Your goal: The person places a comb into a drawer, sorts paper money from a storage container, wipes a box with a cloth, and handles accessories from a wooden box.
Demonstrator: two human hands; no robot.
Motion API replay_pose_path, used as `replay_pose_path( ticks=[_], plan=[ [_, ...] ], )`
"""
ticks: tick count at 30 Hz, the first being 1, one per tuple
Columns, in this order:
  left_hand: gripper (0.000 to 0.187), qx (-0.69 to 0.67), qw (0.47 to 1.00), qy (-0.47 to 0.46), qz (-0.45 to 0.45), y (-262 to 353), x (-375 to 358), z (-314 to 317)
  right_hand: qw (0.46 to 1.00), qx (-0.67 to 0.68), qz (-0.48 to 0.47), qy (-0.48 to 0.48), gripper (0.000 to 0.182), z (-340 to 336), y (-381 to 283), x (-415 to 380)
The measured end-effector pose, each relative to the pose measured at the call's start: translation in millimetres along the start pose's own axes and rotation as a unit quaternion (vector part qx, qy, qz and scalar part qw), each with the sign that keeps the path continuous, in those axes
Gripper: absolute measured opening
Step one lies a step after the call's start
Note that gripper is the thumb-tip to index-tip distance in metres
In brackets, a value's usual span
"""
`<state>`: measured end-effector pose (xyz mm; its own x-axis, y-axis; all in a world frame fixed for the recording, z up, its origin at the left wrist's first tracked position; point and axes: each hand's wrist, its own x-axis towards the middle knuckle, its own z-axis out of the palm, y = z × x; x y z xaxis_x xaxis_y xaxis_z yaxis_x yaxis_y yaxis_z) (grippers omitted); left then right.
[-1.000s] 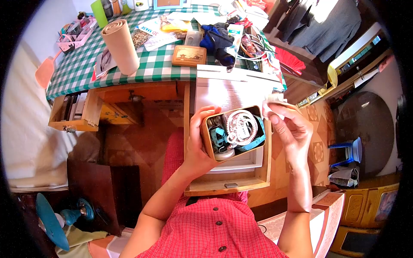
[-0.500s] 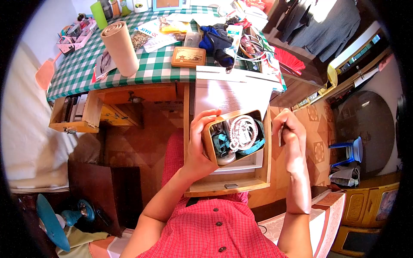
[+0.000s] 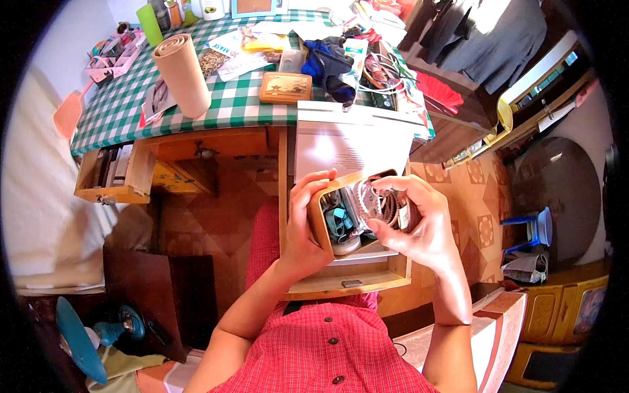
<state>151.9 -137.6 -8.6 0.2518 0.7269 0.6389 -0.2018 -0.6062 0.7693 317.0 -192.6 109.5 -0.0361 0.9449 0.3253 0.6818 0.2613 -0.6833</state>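
My left hand [image 3: 308,219] grips the left side of a small open box [image 3: 319,229], tilted above the pulled-out drawer [image 3: 308,286]. Inside the box lie a teal strap [image 3: 339,222], a round whitish item [image 3: 347,245] and a pale coiled cord [image 3: 367,203]. Over the box's right part is my right hand [image 3: 419,219], its thumb and index finger curved round a brown coiled item [image 3: 391,208]. Those fingertips reach the coils and hide part of the box. White papers [image 3: 354,147] lie in the drawer behind the box.
A green checked table [image 3: 239,108] bears a beige roll [image 3: 183,78], a wooden box [image 3: 286,88], dark cloth [image 3: 327,62] and cables [image 3: 390,75]. A second open drawer [image 3: 134,192] sticks out at left. A blue stool [image 3: 540,226] stands at right.
My right hand has moved left from beside the drawer to the box. Brown coils now show at the box's right part. My left hand has hardly moved.
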Motion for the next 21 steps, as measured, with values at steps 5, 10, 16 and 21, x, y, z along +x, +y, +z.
replay_pose_path(
  ticks=[5,10,16,21],
  plan=[
    [0.089,-0.083,0.994,0.040,-0.059,7.3,0.9,6.1,0.997,0.050,0.062,-0.019,0.040,-4.9,-2.3,1.8],
    [0.090,-0.093,0.992,0.041,-0.071,9.5,0.7,6.3,0.989,0.113,0.086,-0.032,0.041,-5.2,0.1,2.9],
    [0.091,-0.102,0.991,0.054,-0.071,5.4,-1.7,5.9,0.999,-0.004,-0.020,-0.042,0.048,-2.1,-1.5,4.8],
    [0.092,-0.071,0.992,0.071,-0.080,7.5,-1.0,4.2,1.000,0.015,0.002,0.021,0.038,-2.1,-2.5,-1.1]
  ],
)
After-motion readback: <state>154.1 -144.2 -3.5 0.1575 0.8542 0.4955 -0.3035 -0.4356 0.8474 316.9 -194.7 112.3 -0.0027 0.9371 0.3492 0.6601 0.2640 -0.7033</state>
